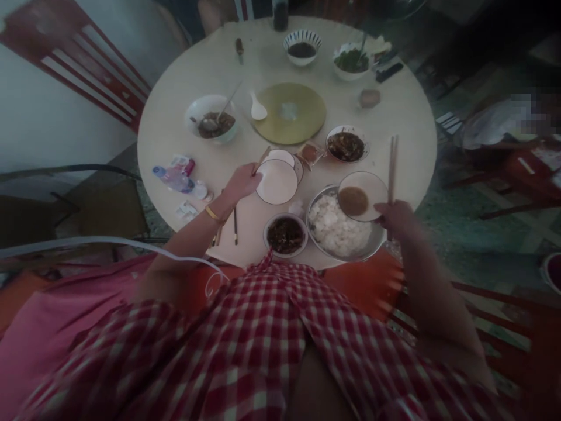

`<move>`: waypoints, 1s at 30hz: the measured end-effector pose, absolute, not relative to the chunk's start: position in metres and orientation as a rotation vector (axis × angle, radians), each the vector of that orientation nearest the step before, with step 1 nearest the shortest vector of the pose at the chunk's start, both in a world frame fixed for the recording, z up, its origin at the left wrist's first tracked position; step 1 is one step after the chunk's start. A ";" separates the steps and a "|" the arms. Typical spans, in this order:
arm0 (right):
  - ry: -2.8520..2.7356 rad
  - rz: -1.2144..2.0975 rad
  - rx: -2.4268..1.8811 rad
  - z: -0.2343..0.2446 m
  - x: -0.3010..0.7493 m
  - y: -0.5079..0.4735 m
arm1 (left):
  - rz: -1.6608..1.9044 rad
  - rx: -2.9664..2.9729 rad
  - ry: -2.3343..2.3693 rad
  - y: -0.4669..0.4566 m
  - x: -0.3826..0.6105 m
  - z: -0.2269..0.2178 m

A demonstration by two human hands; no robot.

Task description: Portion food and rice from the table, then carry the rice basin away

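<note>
yellow turntable [289, 112], white spoon [258, 109], plastic bottle [173, 178]

A red-and-white checked garment [263, 327] covers the person's torso and lap, forearms bare of sleeves; a thin gold bangle [212, 213] circles the wrist of the left hand [242, 182].

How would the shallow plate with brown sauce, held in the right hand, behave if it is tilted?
The plate looks like glazed ceramic: probably stiff, slippery, breakable. Its brown sauce looks liquid and the rim is low, so tilting would likely spill it. The right hand grips only one edge, with chopsticks, so it may tip.
</note>
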State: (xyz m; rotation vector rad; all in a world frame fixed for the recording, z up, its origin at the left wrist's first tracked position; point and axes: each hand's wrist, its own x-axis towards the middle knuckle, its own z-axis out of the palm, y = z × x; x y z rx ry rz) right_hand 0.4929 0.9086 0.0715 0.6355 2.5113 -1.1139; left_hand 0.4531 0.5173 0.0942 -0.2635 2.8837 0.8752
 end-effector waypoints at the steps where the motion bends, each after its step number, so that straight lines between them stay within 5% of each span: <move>1: 2.493 -1.129 0.614 0.073 0.495 0.900 | 0.764 -0.218 2.891 0.521 0.465 0.094; 7: 2.522 -1.057 0.415 0.070 0.510 0.864 | 0.205 -0.046 3.007 0.542 0.535 0.066; 15: 2.662 -0.987 0.267 0.071 0.535 0.843 | 0.042 0.679 3.099 0.542 0.577 0.039; 25: 2.651 -1.062 0.271 0.066 0.547 0.849 | 0.210 0.497 3.185 0.536 0.570 0.056; 30: 2.607 -1.078 0.268 0.055 0.548 0.846 | 0.886 -0.394 3.007 0.535 0.554 0.034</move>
